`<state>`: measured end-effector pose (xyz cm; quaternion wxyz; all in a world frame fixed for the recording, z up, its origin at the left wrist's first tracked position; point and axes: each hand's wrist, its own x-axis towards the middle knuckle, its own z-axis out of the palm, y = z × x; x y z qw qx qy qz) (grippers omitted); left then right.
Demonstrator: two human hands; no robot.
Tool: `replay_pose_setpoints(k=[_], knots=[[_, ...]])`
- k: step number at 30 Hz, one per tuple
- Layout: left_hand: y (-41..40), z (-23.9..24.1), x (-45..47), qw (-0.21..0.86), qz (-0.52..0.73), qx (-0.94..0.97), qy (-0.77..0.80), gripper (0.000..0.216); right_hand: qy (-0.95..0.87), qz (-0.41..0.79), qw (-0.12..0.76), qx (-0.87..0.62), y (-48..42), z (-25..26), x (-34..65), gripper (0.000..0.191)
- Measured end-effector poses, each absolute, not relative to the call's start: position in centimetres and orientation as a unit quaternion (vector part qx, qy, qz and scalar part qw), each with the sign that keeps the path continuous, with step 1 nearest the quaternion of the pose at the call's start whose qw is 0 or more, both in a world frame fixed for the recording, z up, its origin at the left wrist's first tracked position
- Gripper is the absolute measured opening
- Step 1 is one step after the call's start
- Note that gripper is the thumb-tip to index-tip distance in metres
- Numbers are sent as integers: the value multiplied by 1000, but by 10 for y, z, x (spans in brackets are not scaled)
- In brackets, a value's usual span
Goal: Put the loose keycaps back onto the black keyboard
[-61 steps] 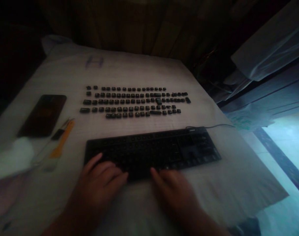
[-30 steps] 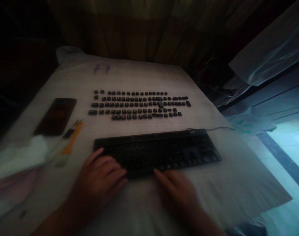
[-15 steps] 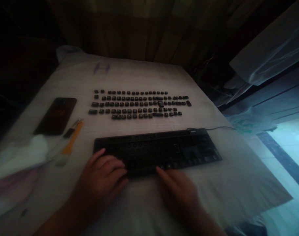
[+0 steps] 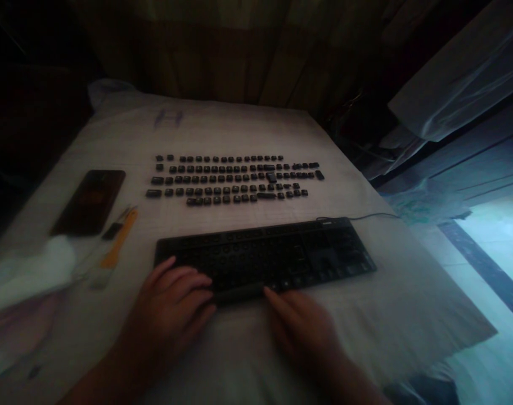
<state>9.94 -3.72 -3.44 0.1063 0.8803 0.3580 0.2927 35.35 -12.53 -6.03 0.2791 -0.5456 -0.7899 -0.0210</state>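
Note:
A black keyboard body (image 4: 282,256) with its keycaps off lies on a white cloth (image 4: 239,129). Behind it, several rows of loose black keycaps (image 4: 231,179) are laid out in order. My left hand (image 4: 172,306) rests on the keyboard's near-left corner, fingers spread over the frame and holding nothing. At the middle of the keyboard's front edge lies my right hand (image 4: 302,332), fingers stretched flat with the fingertips touching the long bar there. The scene is dim.
A dark phone (image 4: 90,201) lies at the left. Beside it are an orange-handled tool (image 4: 115,247) and a small dark piece (image 4: 112,230). A white cloth wad (image 4: 32,273) sits at the near left. The keyboard cable (image 4: 370,215) runs off right, where the surface drops away.
Both hands stay on the keyboard's front edge, my right hand shifting only slightly. The view has swung a little, and nothing on the cloth has moved.

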Motion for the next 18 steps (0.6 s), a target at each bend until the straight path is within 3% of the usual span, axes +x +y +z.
replay_pose_setpoints(k=[18], knots=[[-37, -37, 102, 110, 290, 885, 348, 19, -811, -43, 240, -532, -121, -61, 353, 37]])
